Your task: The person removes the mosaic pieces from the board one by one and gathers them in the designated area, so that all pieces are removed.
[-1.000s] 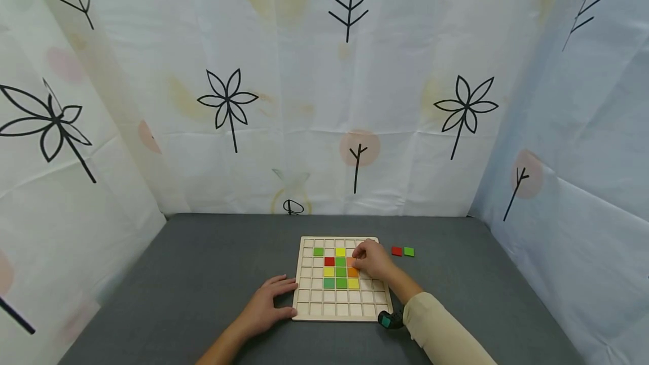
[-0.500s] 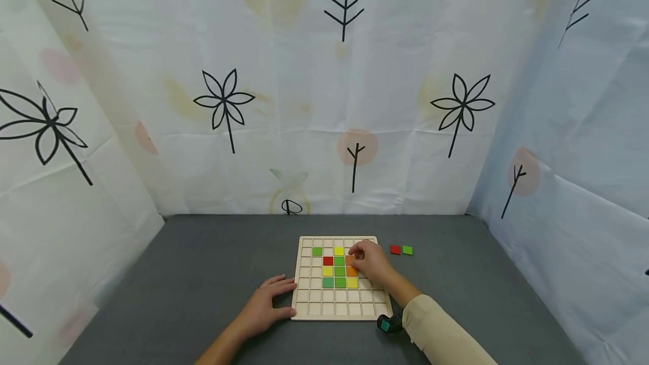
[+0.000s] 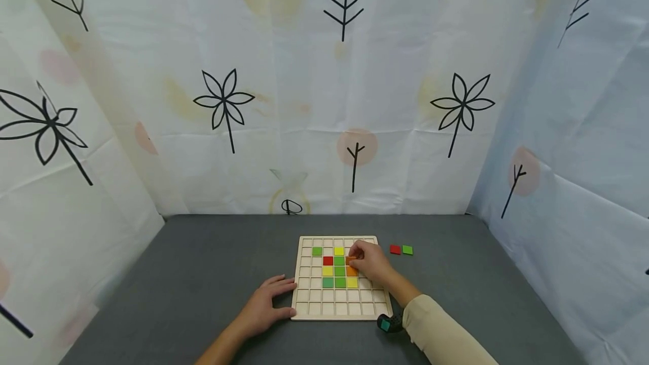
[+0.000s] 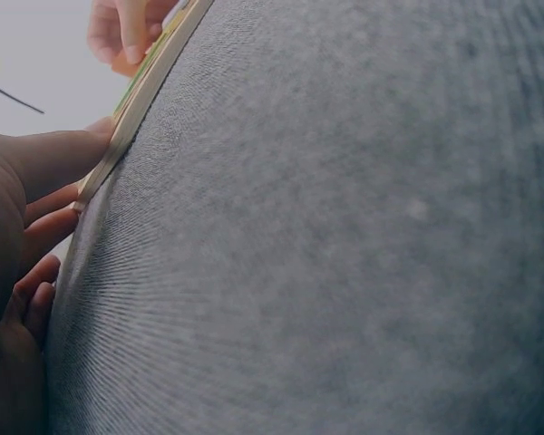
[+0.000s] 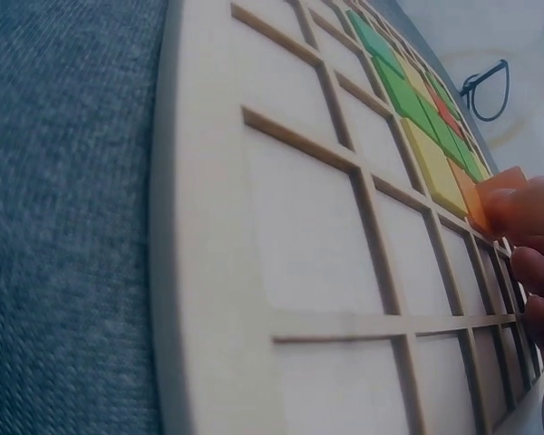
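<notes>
Relaxed and holding nothing, the left hand (image 3: 266, 306) rests its thumb and fingertips against the left edge of the wooden board (image 3: 337, 310), while the right hand (image 3: 372, 261) pinches an orange tile (image 5: 506, 178) above the grid. That tile is tilted, at the cell just beyond a second orange tile (image 3: 352, 271), which lies flat; whether its lower edge touches the board cannot be told.

Letting go at this angle could leave the held tile perched on a divider, half in its cell. The curled fingers sit so close to the flat orange one that a low knuckle might nudge it. A sideways push may slide the board on the desk (image 3: 228, 269), since only light contact at one edge seems to steady it. Near the board's closest right corner, the black wrist device (image 3: 389, 324) could knock the frame if the forearm dips. A loose red tile (image 3: 395, 249) and green tile (image 3: 408, 250) lie beyond the right edge, well clear of the fingers.
</notes>
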`<move>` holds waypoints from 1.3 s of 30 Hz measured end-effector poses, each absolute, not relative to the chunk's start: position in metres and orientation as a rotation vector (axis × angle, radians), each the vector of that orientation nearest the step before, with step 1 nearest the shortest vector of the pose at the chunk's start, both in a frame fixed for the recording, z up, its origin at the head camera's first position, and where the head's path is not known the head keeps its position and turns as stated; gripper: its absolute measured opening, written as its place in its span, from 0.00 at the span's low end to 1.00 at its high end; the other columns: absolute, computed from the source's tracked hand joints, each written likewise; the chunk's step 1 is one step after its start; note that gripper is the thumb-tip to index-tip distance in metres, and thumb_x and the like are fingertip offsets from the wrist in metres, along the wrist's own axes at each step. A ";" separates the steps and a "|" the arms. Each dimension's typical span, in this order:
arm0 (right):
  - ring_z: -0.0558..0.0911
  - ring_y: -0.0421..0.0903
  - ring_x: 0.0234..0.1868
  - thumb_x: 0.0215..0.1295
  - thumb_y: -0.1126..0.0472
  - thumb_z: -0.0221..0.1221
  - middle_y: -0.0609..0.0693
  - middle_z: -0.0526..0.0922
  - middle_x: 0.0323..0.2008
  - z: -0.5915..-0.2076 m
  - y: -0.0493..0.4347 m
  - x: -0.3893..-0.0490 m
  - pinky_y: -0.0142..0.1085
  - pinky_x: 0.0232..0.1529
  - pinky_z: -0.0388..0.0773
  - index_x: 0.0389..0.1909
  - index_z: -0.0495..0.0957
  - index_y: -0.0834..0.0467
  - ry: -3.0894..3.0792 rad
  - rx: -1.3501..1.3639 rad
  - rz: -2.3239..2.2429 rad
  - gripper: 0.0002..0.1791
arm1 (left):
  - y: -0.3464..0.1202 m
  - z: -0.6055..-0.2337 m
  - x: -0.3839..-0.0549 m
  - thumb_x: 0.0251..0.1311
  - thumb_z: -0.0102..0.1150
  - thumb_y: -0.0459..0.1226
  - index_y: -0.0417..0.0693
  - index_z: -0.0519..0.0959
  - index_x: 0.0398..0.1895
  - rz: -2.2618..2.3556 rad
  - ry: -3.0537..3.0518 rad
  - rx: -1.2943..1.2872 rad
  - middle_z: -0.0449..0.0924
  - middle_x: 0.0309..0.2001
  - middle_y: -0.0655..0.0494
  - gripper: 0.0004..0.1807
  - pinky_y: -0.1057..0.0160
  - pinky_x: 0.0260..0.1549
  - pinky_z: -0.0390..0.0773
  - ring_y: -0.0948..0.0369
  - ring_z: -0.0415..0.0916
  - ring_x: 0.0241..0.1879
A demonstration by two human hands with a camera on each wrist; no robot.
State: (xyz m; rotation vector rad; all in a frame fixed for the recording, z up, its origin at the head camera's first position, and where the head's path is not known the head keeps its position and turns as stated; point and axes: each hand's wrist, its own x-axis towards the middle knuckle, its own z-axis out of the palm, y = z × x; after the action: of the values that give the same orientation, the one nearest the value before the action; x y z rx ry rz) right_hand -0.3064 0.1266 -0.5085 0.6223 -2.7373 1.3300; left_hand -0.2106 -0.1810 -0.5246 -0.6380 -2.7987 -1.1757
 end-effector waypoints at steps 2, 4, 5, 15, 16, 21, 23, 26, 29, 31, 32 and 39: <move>0.74 0.43 0.29 0.59 0.68 0.66 0.45 0.75 0.29 -0.508 0.127 -0.306 0.36 0.32 0.74 0.33 0.77 0.55 -2.738 0.602 1.351 0.08 | -0.181 -0.525 -0.210 0.48 0.73 0.49 0.47 0.80 0.57 -1.171 -2.794 -0.641 0.77 0.59 0.55 0.32 0.40 0.55 0.68 0.45 0.64 0.65; 0.74 0.44 0.29 0.58 0.68 0.67 0.46 0.76 0.29 -0.507 0.128 -0.305 0.37 0.33 0.74 0.33 0.77 0.56 -2.740 0.576 1.378 0.08 | -0.181 -0.525 -0.211 0.48 0.73 0.50 0.48 0.80 0.57 -1.172 -2.794 -0.643 0.77 0.60 0.55 0.32 0.40 0.55 0.67 0.45 0.64 0.65; 0.74 0.44 0.30 0.58 0.68 0.67 0.46 0.76 0.29 -0.506 0.128 -0.305 0.37 0.33 0.75 0.33 0.77 0.56 -2.740 0.561 1.392 0.08 | -0.181 -0.525 -0.211 0.48 0.73 0.50 0.48 0.80 0.58 -1.174 -2.797 -0.642 0.76 0.60 0.55 0.32 0.40 0.55 0.67 0.45 0.64 0.65; 0.73 0.43 0.29 0.56 0.68 0.68 0.44 0.76 0.28 -0.502 0.142 -0.306 0.36 0.31 0.73 0.32 0.79 0.55 -2.716 0.500 1.372 0.08 | -0.180 -0.523 -0.211 0.48 0.74 0.50 0.47 0.80 0.58 -1.191 -2.804 -0.639 0.76 0.60 0.54 0.33 0.39 0.56 0.66 0.46 0.63 0.66; 0.73 0.44 0.29 0.56 0.68 0.68 0.45 0.76 0.28 -0.502 0.143 -0.305 0.36 0.31 0.73 0.32 0.79 0.55 -2.715 0.497 1.366 0.08 | -0.180 -0.523 -0.211 0.48 0.74 0.50 0.47 0.80 0.58 -1.190 -2.805 -0.637 0.76 0.60 0.55 0.33 0.39 0.56 0.66 0.46 0.63 0.66; 0.73 0.44 0.28 0.57 0.68 0.68 0.45 0.76 0.29 -0.499 0.152 -0.304 0.37 0.30 0.72 0.33 0.79 0.56 -2.709 0.473 1.355 0.08 | -0.180 -0.524 -0.211 0.48 0.73 0.50 0.47 0.80 0.58 -1.183 -2.810 -0.629 0.76 0.60 0.55 0.33 0.40 0.56 0.66 0.46 0.63 0.66; 0.73 0.44 0.28 0.57 0.68 0.68 0.45 0.76 0.29 -0.498 0.155 -0.304 0.37 0.29 0.73 0.33 0.79 0.56 -2.700 0.464 1.360 0.08 | -0.180 -0.524 -0.212 0.48 0.73 0.49 0.47 0.80 0.58 -1.183 -2.808 -0.627 0.76 0.60 0.55 0.33 0.40 0.56 0.66 0.46 0.63 0.66; 0.74 0.44 0.28 0.57 0.69 0.68 0.46 0.77 0.29 -0.499 0.160 -0.305 0.37 0.28 0.74 0.34 0.79 0.57 -2.686 0.449 1.388 0.08 | -0.181 -0.525 -0.212 0.48 0.73 0.50 0.47 0.80 0.58 -1.180 -2.809 -0.622 0.76 0.60 0.55 0.33 0.40 0.56 0.66 0.46 0.63 0.66; 0.74 0.43 0.28 0.57 0.70 0.67 0.47 0.78 0.29 -0.499 0.166 -0.305 0.36 0.27 0.74 0.34 0.79 0.58 -2.672 0.430 1.409 0.08 | -0.181 -0.525 -0.212 0.48 0.73 0.50 0.47 0.80 0.58 -1.185 -2.814 -0.620 0.76 0.60 0.55 0.33 0.40 0.56 0.66 0.47 0.63 0.66; 0.74 0.44 0.28 0.56 0.71 0.67 0.47 0.78 0.30 -0.499 0.171 -0.303 0.35 0.27 0.74 0.33 0.79 0.59 -2.661 0.413 1.425 0.08 | -0.181 -0.525 -0.212 0.49 0.73 0.50 0.47 0.79 0.58 -1.184 -2.819 -0.621 0.76 0.61 0.55 0.33 0.40 0.57 0.66 0.47 0.62 0.66; 0.74 0.44 0.28 0.56 0.71 0.67 0.48 0.78 0.30 -0.499 0.173 -0.303 0.34 0.27 0.74 0.33 0.79 0.59 -2.659 0.403 1.427 0.07 | -0.181 -0.525 -0.212 0.49 0.73 0.50 0.47 0.79 0.58 -1.187 -2.820 -0.621 0.76 0.61 0.55 0.33 0.40 0.57 0.66 0.47 0.62 0.66; 0.74 0.44 0.27 0.54 0.73 0.67 0.48 0.78 0.28 -0.502 0.188 -0.301 0.34 0.27 0.73 0.32 0.79 0.62 -2.643 0.333 1.381 0.08 | -0.181 -0.526 -0.213 0.49 0.73 0.49 0.46 0.79 0.58 -1.202 -2.802 -0.639 0.76 0.60 0.53 0.32 0.39 0.56 0.66 0.45 0.63 0.66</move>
State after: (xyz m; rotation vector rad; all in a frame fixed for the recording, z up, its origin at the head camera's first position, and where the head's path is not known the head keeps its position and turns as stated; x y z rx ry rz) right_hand -0.3005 0.1878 -0.5021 0.3329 -2.6430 1.3810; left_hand -0.2129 -0.1812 -0.5257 -0.6395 -2.8019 -1.2021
